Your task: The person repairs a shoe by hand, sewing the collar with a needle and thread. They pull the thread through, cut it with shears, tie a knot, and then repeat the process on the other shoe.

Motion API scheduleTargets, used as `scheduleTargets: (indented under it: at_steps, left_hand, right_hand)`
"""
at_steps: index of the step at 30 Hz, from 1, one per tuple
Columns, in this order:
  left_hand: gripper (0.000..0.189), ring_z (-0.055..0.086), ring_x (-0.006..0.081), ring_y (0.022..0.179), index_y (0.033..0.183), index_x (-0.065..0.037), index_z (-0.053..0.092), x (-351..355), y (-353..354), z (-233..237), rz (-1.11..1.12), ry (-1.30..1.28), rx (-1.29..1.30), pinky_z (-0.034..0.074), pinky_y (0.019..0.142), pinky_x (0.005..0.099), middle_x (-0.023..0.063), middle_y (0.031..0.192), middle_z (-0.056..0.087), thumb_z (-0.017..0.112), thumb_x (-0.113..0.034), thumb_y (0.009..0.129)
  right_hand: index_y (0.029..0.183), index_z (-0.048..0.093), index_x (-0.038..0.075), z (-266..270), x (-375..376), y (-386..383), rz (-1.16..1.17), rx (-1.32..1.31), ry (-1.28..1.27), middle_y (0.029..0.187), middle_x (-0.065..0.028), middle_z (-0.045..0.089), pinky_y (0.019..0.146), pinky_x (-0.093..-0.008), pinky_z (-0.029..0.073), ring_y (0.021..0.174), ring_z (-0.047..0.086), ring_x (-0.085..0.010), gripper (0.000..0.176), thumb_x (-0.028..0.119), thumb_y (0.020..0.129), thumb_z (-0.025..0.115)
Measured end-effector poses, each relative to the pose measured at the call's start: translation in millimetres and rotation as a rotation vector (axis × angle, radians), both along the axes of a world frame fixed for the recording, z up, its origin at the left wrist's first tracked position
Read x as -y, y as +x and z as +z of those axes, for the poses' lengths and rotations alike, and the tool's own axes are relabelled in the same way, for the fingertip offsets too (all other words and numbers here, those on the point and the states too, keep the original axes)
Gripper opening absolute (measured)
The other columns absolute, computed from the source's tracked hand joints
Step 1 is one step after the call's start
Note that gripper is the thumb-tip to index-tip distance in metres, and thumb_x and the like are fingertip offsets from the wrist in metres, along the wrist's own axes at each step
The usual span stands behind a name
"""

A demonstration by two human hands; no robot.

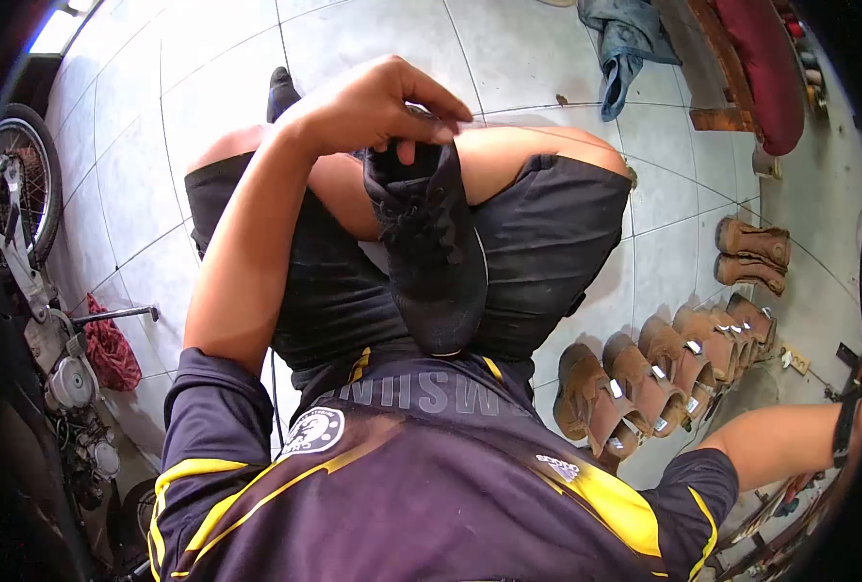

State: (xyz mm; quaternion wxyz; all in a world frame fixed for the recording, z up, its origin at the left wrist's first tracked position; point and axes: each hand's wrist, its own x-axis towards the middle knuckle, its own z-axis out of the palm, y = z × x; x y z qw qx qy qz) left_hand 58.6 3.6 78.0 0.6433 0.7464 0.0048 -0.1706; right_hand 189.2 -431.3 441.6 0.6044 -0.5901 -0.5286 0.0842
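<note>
A black lace-up shoe (431, 262) rests between my thighs, its toe toward my belly and its opening away from me. My left hand (382, 107) is bent over that opening, with fingers and thumb closed at the heel collar. A fingertip shows inside the dark opening. My right arm stretches out to the right, a black band (846, 427) around the wrist. Only a sliver of my right hand (861, 415) shows at the dark image edge; its fingers are hidden.
Several brown shoes (634, 373) stand in a row at the right, with brown boots (751, 254) beyond. Blue cloth (630, 44) lies on the tiled floor (518, 58) near a red-cushioned seat (761, 73). At left are a wheel (35, 184), machine parts (67, 383) and red cloth (111, 349).
</note>
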Motion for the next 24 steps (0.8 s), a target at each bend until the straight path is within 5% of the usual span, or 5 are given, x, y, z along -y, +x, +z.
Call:
scheduleTargets:
  at_steps: [6, 13, 15, 18, 24]
  left_hand:
    - [0.016, 0.061, 0.0113, 0.066, 0.091, -0.001, 0.075, -4.4, -4.1, -7.7, 0.133, 0.364, 0.365, 0.05, 0.059, 0.0265, 0.004, 0.073, 0.068, 0.079, -0.013, 0.081]
    - [0.01, 0.057, 0.0078, 0.072, 0.088, -0.003, 0.073, -17.1, -19.1, 18.0, 0.364, 0.383, 0.343, 0.047, 0.067, 0.0258, 0.0004, 0.074, 0.066, 0.078, -0.01, 0.083]
    - [0.01, 0.056, 0.0068, 0.071, 0.089, -0.003, 0.074, -18.7, -26.7, 31.4, 0.437, 0.45, 0.33, 0.046, 0.066, 0.0243, -0.0004, 0.074, 0.066, 0.079, -0.01, 0.084]
    - [0.012, 0.054, 0.0036, 0.068, 0.094, -0.003, 0.075, -23.6, -37.3, 47.7, 0.531, 0.565, 0.262, 0.043, 0.063, 0.0209, -0.0027, 0.075, 0.064, 0.08, -0.011, 0.086]
    - [0.017, 0.065, 0.0104, 0.073, 0.107, -0.003, 0.071, -20.8, -50.7, 76.2, 0.764, 0.074, 0.261, 0.043, 0.064, 0.0206, 0.0018, 0.079, 0.069, 0.07, -0.016, 0.096]
  right_hand:
    - [0.106, 0.059, 0.005, -36.8, 14.8, 59.3, -0.105, -0.24, 0.067, 0.085, -0.0024, 0.055, 0.051, -0.0287, 0.041, 0.061, 0.044, -0.0132, 0.015, 0.019, 0.109, 0.052]
    - [0.125, 0.059, -0.007, -198.1, 59.3, 173.6, -0.639, -0.675, 0.147, 0.098, -0.008, 0.056, 0.078, -0.0275, 0.047, 0.085, 0.052, -0.0144, 0.028, 0.005, 0.1, 0.065]
    - [0.113, 0.066, -0.001, -248.8, 43.6, 184.9, -0.654, -0.77, 0.066, 0.096, -0.0072, 0.068, 0.079, -0.0257, 0.059, 0.09, 0.068, -0.0163, 0.021, 0.011, 0.097, 0.072]
    - [0.112, 0.066, 0.005, -306.0, 8.2, 174.2, -0.605, -0.865, -0.019, 0.094, -0.004, 0.068, 0.075, -0.0277, 0.062, 0.084, 0.069, -0.0152, 0.017, 0.014, 0.098, 0.071]
    - [0.114, 0.063, 0.005, -361.1, -59.1, 128.8, -0.629, -0.881, -0.141, 0.099, -0.008, 0.066, 0.075, -0.0325, 0.064, 0.087, 0.073, -0.0222, 0.02, 0.013, 0.097, 0.07]
